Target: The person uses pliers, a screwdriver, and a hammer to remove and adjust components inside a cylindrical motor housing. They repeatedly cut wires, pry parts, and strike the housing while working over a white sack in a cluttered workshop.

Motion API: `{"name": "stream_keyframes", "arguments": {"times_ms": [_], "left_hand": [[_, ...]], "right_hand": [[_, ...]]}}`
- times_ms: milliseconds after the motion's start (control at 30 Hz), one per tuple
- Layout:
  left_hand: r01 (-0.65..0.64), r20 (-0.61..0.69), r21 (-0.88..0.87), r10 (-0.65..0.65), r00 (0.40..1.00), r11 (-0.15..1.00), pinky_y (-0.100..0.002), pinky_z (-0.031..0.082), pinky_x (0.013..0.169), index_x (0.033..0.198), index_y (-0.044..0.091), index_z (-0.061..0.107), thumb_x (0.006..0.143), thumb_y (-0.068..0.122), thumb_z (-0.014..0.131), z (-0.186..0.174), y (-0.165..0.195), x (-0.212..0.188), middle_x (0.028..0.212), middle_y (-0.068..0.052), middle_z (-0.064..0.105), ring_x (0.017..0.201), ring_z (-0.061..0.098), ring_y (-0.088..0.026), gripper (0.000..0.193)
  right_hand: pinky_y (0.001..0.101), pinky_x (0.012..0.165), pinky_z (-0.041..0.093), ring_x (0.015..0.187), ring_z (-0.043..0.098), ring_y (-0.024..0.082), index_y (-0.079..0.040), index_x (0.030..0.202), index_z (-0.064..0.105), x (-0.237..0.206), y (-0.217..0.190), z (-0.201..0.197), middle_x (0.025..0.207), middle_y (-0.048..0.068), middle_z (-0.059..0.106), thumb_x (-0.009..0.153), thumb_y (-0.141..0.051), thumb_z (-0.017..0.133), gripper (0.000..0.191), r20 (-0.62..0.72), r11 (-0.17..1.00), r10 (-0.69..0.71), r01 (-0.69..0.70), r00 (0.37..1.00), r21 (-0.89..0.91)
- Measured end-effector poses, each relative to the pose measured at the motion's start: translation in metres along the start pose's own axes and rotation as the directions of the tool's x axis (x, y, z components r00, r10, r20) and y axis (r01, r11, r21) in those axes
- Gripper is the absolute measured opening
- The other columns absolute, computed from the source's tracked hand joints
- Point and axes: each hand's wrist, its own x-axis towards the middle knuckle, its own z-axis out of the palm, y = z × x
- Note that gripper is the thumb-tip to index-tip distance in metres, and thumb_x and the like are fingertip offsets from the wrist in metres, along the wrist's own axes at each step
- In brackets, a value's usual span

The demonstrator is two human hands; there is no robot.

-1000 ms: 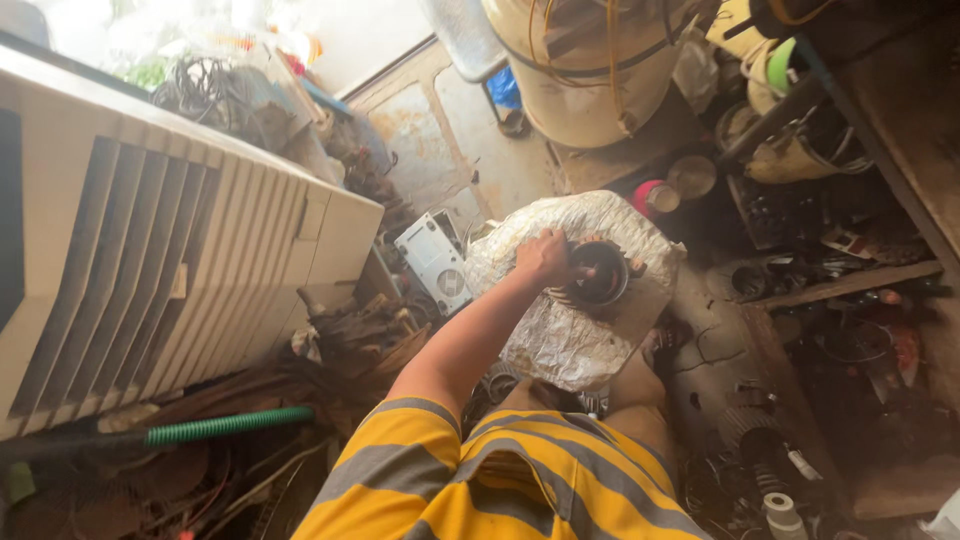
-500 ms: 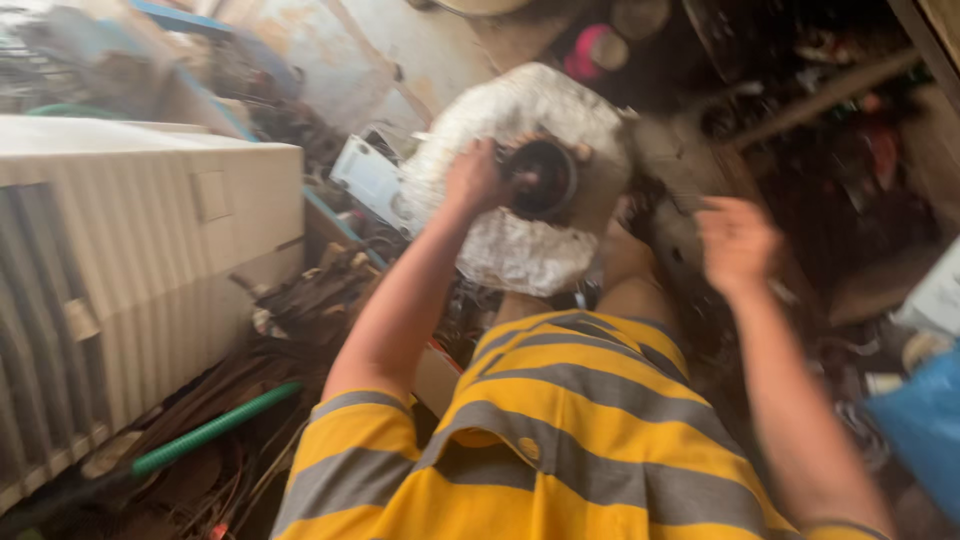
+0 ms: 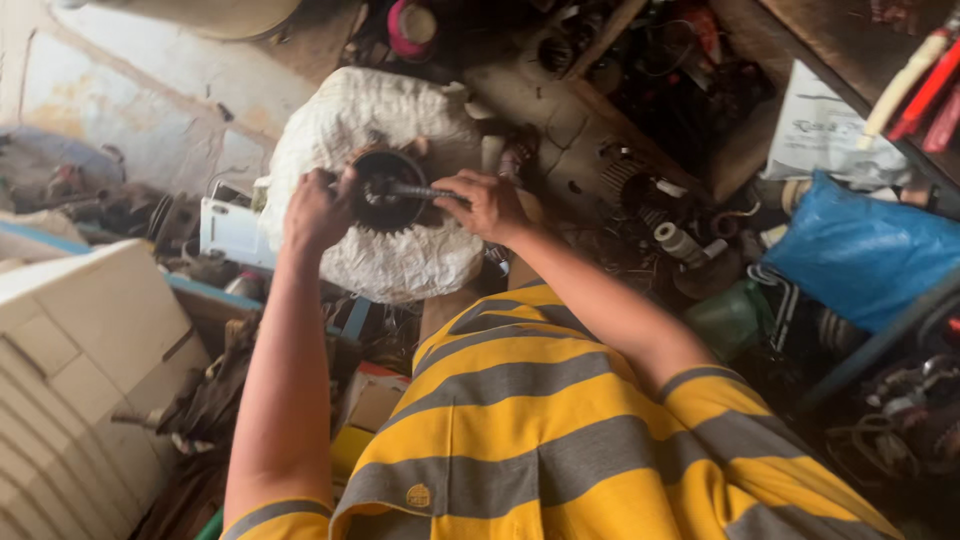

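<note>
Head view, looking down over a yellow-and-grey striped shirt.

Work piece: a dark round toothed part, sits just above centre frame, on top of a white cloth-wrapped bundle. A thin dark shaft runs from the part's middle toward the right.

Left hand: at the left edge of the toothed part, fingers curled together and closed against its rim. Fingertips are hidden behind the part, so the exact grip depth cannot be told.

Right hand: just right of the part, fingers bent and closed around the outer end of the shaft, thumb pressed toward the forefinger. No gap seen between fingers.

Both hands touch the same assembly, one on each side; forearms converge from the bottom of the frame.

Surroundings: white louvred casing lower left; small white plastic box just left of the bundle; blue plastic bag at right; pink round object at top centre; green bottle right of centre, among dark scrap parts and wires.
</note>
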Motion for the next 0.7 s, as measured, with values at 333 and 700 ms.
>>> {"name": "stream_keyframes", "arguments": {"times_ms": [333, 700], "left_hand": [[0.091, 0.042, 0.211, -0.102, 0.994, 0.973, -0.056, 0.049, 0.092, 0.114, -0.011, 0.058, 0.082, 0.085, 0.059, -0.022, 0.053, -0.009, 0.115, -0.033, 0.059, 0.111, 0.061, -0.048, 0.102], [-0.436, -0.102, 0.237, 0.469, 0.877, 0.868, -0.052, 0.039, 0.113, 0.132, 0.030, 0.067, 0.078, 0.051, 0.088, -0.013, 0.096, -0.027, 0.147, -0.010, 0.052, 0.139, 0.045, -0.038, 0.062]], "right_hand": [[0.0428, 0.076, 0.055, 0.090, 0.070, 0.027, -0.011, 0.114, 0.066, 0.007, 0.004, 0.001, 0.100, 0.010, 0.072, 0.097, -0.047, 0.064, 0.040, 0.134, 0.985, 0.100, -0.079, 0.986, -0.151], [0.0421, 0.075, 0.056, 0.090, 0.070, 0.030, -0.007, 0.105, 0.068, 0.000, 0.006, -0.007, 0.096, 0.010, 0.071, 0.095, -0.038, 0.072, 0.032, 0.076, 0.997, -0.037, 0.041, 0.996, -0.058]]}}
